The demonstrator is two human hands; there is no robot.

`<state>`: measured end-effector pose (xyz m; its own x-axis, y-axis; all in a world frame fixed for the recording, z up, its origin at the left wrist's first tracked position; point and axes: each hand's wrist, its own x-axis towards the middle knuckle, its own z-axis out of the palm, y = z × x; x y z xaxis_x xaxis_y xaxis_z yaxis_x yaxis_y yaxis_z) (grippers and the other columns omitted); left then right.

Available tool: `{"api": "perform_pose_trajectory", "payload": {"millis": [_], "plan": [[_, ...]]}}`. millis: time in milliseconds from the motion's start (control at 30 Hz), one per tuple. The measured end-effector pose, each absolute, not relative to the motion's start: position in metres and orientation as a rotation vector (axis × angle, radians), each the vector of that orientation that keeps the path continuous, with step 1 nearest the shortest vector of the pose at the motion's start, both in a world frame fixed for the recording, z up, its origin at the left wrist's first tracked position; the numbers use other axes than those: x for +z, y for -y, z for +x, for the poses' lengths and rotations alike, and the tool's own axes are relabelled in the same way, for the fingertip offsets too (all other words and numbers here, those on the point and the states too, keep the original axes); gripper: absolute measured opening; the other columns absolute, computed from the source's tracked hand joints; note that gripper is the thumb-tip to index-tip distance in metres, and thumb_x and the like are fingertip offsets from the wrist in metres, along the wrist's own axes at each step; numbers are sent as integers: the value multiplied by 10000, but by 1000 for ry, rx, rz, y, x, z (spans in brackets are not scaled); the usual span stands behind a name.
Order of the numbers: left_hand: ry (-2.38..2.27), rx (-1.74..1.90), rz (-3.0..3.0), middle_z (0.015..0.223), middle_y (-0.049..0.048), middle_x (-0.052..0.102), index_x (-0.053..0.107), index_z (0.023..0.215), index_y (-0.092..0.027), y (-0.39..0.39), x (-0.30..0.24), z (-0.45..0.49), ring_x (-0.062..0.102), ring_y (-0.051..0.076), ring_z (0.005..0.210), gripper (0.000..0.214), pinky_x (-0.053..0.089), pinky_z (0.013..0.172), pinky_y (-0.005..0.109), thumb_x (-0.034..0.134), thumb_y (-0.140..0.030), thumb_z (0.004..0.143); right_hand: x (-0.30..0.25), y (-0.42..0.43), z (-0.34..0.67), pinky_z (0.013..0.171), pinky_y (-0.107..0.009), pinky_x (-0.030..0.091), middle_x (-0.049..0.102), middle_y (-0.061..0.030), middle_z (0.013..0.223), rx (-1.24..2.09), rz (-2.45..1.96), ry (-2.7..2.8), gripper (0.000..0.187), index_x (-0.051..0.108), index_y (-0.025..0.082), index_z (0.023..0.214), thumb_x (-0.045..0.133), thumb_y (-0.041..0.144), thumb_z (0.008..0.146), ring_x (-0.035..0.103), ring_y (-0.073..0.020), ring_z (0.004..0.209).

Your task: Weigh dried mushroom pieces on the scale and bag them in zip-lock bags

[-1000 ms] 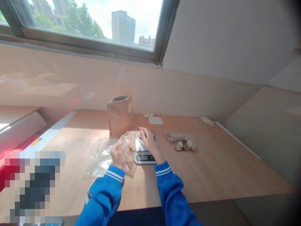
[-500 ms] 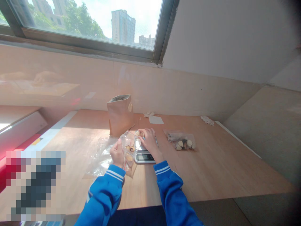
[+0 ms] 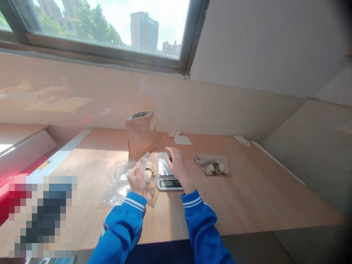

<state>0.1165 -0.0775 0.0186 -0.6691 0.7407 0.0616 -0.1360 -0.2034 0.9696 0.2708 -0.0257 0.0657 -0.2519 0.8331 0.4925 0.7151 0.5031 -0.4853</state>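
Observation:
My left hand (image 3: pixel 136 179) is closed on the edge of a clear plastic bag (image 3: pixel 150 161). Pale slices with dark edges (image 3: pixel 150 172) show through the plastic. Above the weighing plate of a digital kitchen scale (image 3: pixel 164 167), my right hand (image 3: pixel 177 165) has thumb and fingers apart. A small dark piece (image 3: pixel 170 158) shows between them; whether it rests on the plate is unclear. Figures on the scale's display are too small to read. Beneath the held bag lies a brownish packet (image 3: pixel 153 198), partly covered.
An opened brown paper pouch (image 3: pixel 140 137) stands behind the bag. Crumpled clear plastic (image 3: pixel 117 185) lies left of my left hand. To the right is a clear pack of pale and dark slices (image 3: pixel 216 167). White paper (image 3: pixel 182 140) and crumpled tissue (image 3: pixel 242 140) lie toward the wall.
My right hand has moved slightly right, away from the bag, and its fingers have spread. The pale piece at its fingertips is no longer visible. My left hand keeps the bag, shifted slightly left.

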Motion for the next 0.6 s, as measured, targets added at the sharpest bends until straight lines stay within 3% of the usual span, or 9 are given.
{"api": "perform_pose_trajectory", "payload": {"millis": [200,600], "plan": [[-1500,1918,755,513,-63,249,262,555,-212,79,19,117,236,88,523,533,227,498,251,534,-561,853,25,10,290,965,-463,414,603,-162,1208,128,-1580,2059,354,579,149,1238,507,173,893,526,-306,1126],[-1445,1918,701,509,-65,296,324,561,-208,79,21,120,281,95,506,520,270,500,246,558,-587,827,28,7,291,889,-404,493,614,-117,1047,412,-1292,1842,269,636,182,1125,535,251,885,603,-245,960]]}}
